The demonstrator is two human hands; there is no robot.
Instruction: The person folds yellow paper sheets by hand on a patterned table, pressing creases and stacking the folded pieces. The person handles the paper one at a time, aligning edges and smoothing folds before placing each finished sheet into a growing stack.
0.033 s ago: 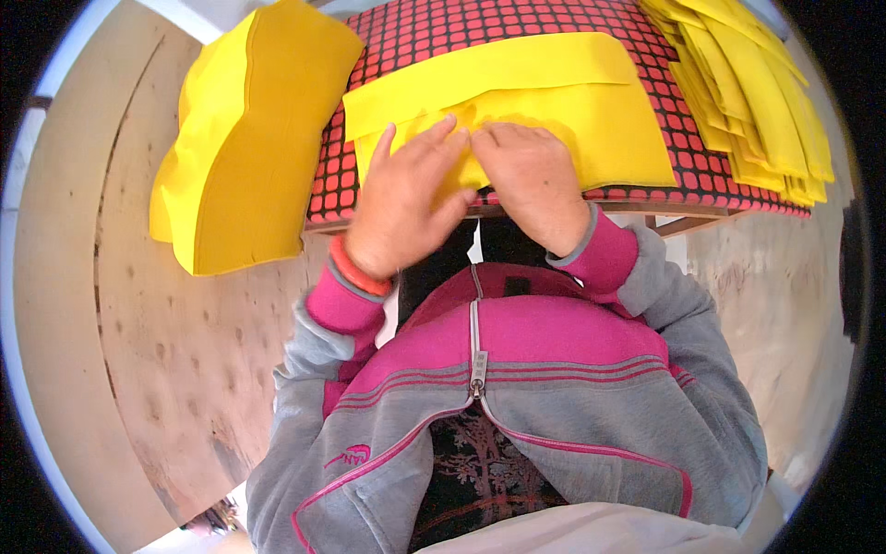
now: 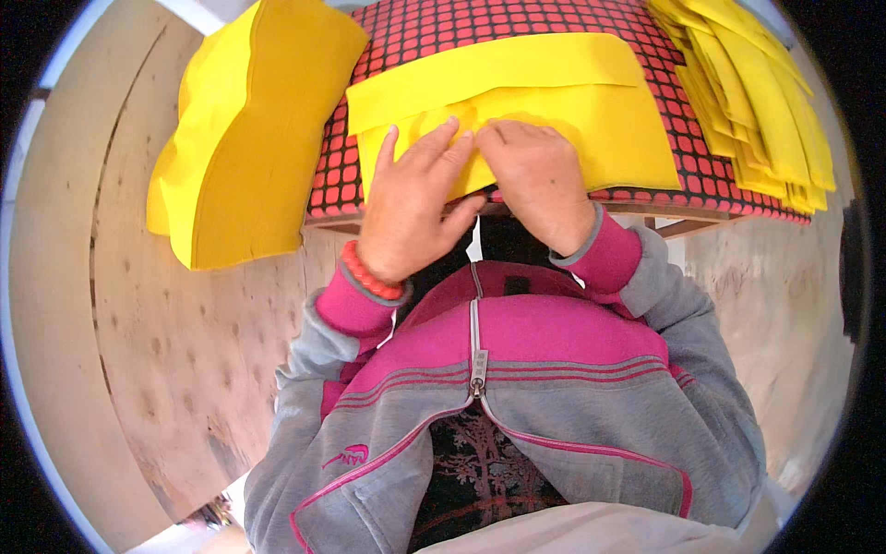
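Observation:
A folded yellow felt-like cloth piece [image 2: 591, 138] lies in front of me on a pink-and-black checked padded surface [image 2: 415, 28]. A long flap is turned over along its far side. My left hand [image 2: 413, 198] rests flat over the near left part of the cloth, fingers spread and thumb out to the right. Close beside it, my right hand [image 2: 540, 180] has its fingers curled together on the cloth's near middle, gripping it; the fingertips are partly hidden. The cloth puckers slightly around the fingertips.
At the left, a larger yellow cloth piece [image 2: 221, 138] hangs over the surface's edge. Several yellow strips [image 2: 748, 102] lie stacked at the far right. The surface's wooden edge [image 2: 701, 222] runs just before my body. Pale wooden boards [image 2: 185, 369] show below at the left.
My left hand and wrist have shifted slightly right. The right hand stays curled on the cloth, nearly in place.

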